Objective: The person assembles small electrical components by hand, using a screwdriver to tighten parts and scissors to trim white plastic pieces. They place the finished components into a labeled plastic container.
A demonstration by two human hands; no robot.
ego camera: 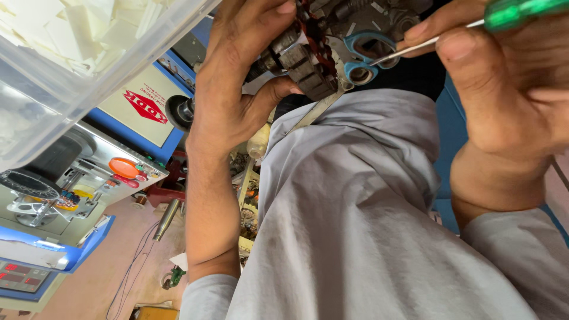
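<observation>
My left hand (pixel 234 83) grips a dark motor part with copper-coloured windings (pixel 305 59), thumb under it and fingers over the top. My right hand (pixel 510 89) holds a green-handled screwdriver (pixel 521 12); its thin metal shaft runs left, and the tip reaches the part beside a pair of blue-handled scissors (pixel 363 56). Whether the scissors are held or lie behind the part I cannot tell. Both hands work above my grey shirt (pixel 355 225).
A clear plastic bin of white pieces (pixel 71 59) fills the upper left. Below it stands a blue-and-white machine (pixel 142 109) with an orange disc (pixel 123 167), small tools and a panel of red digits (pixel 24 275). A metal cylinder (pixel 167 218) and thin wires lie on the pinkish surface.
</observation>
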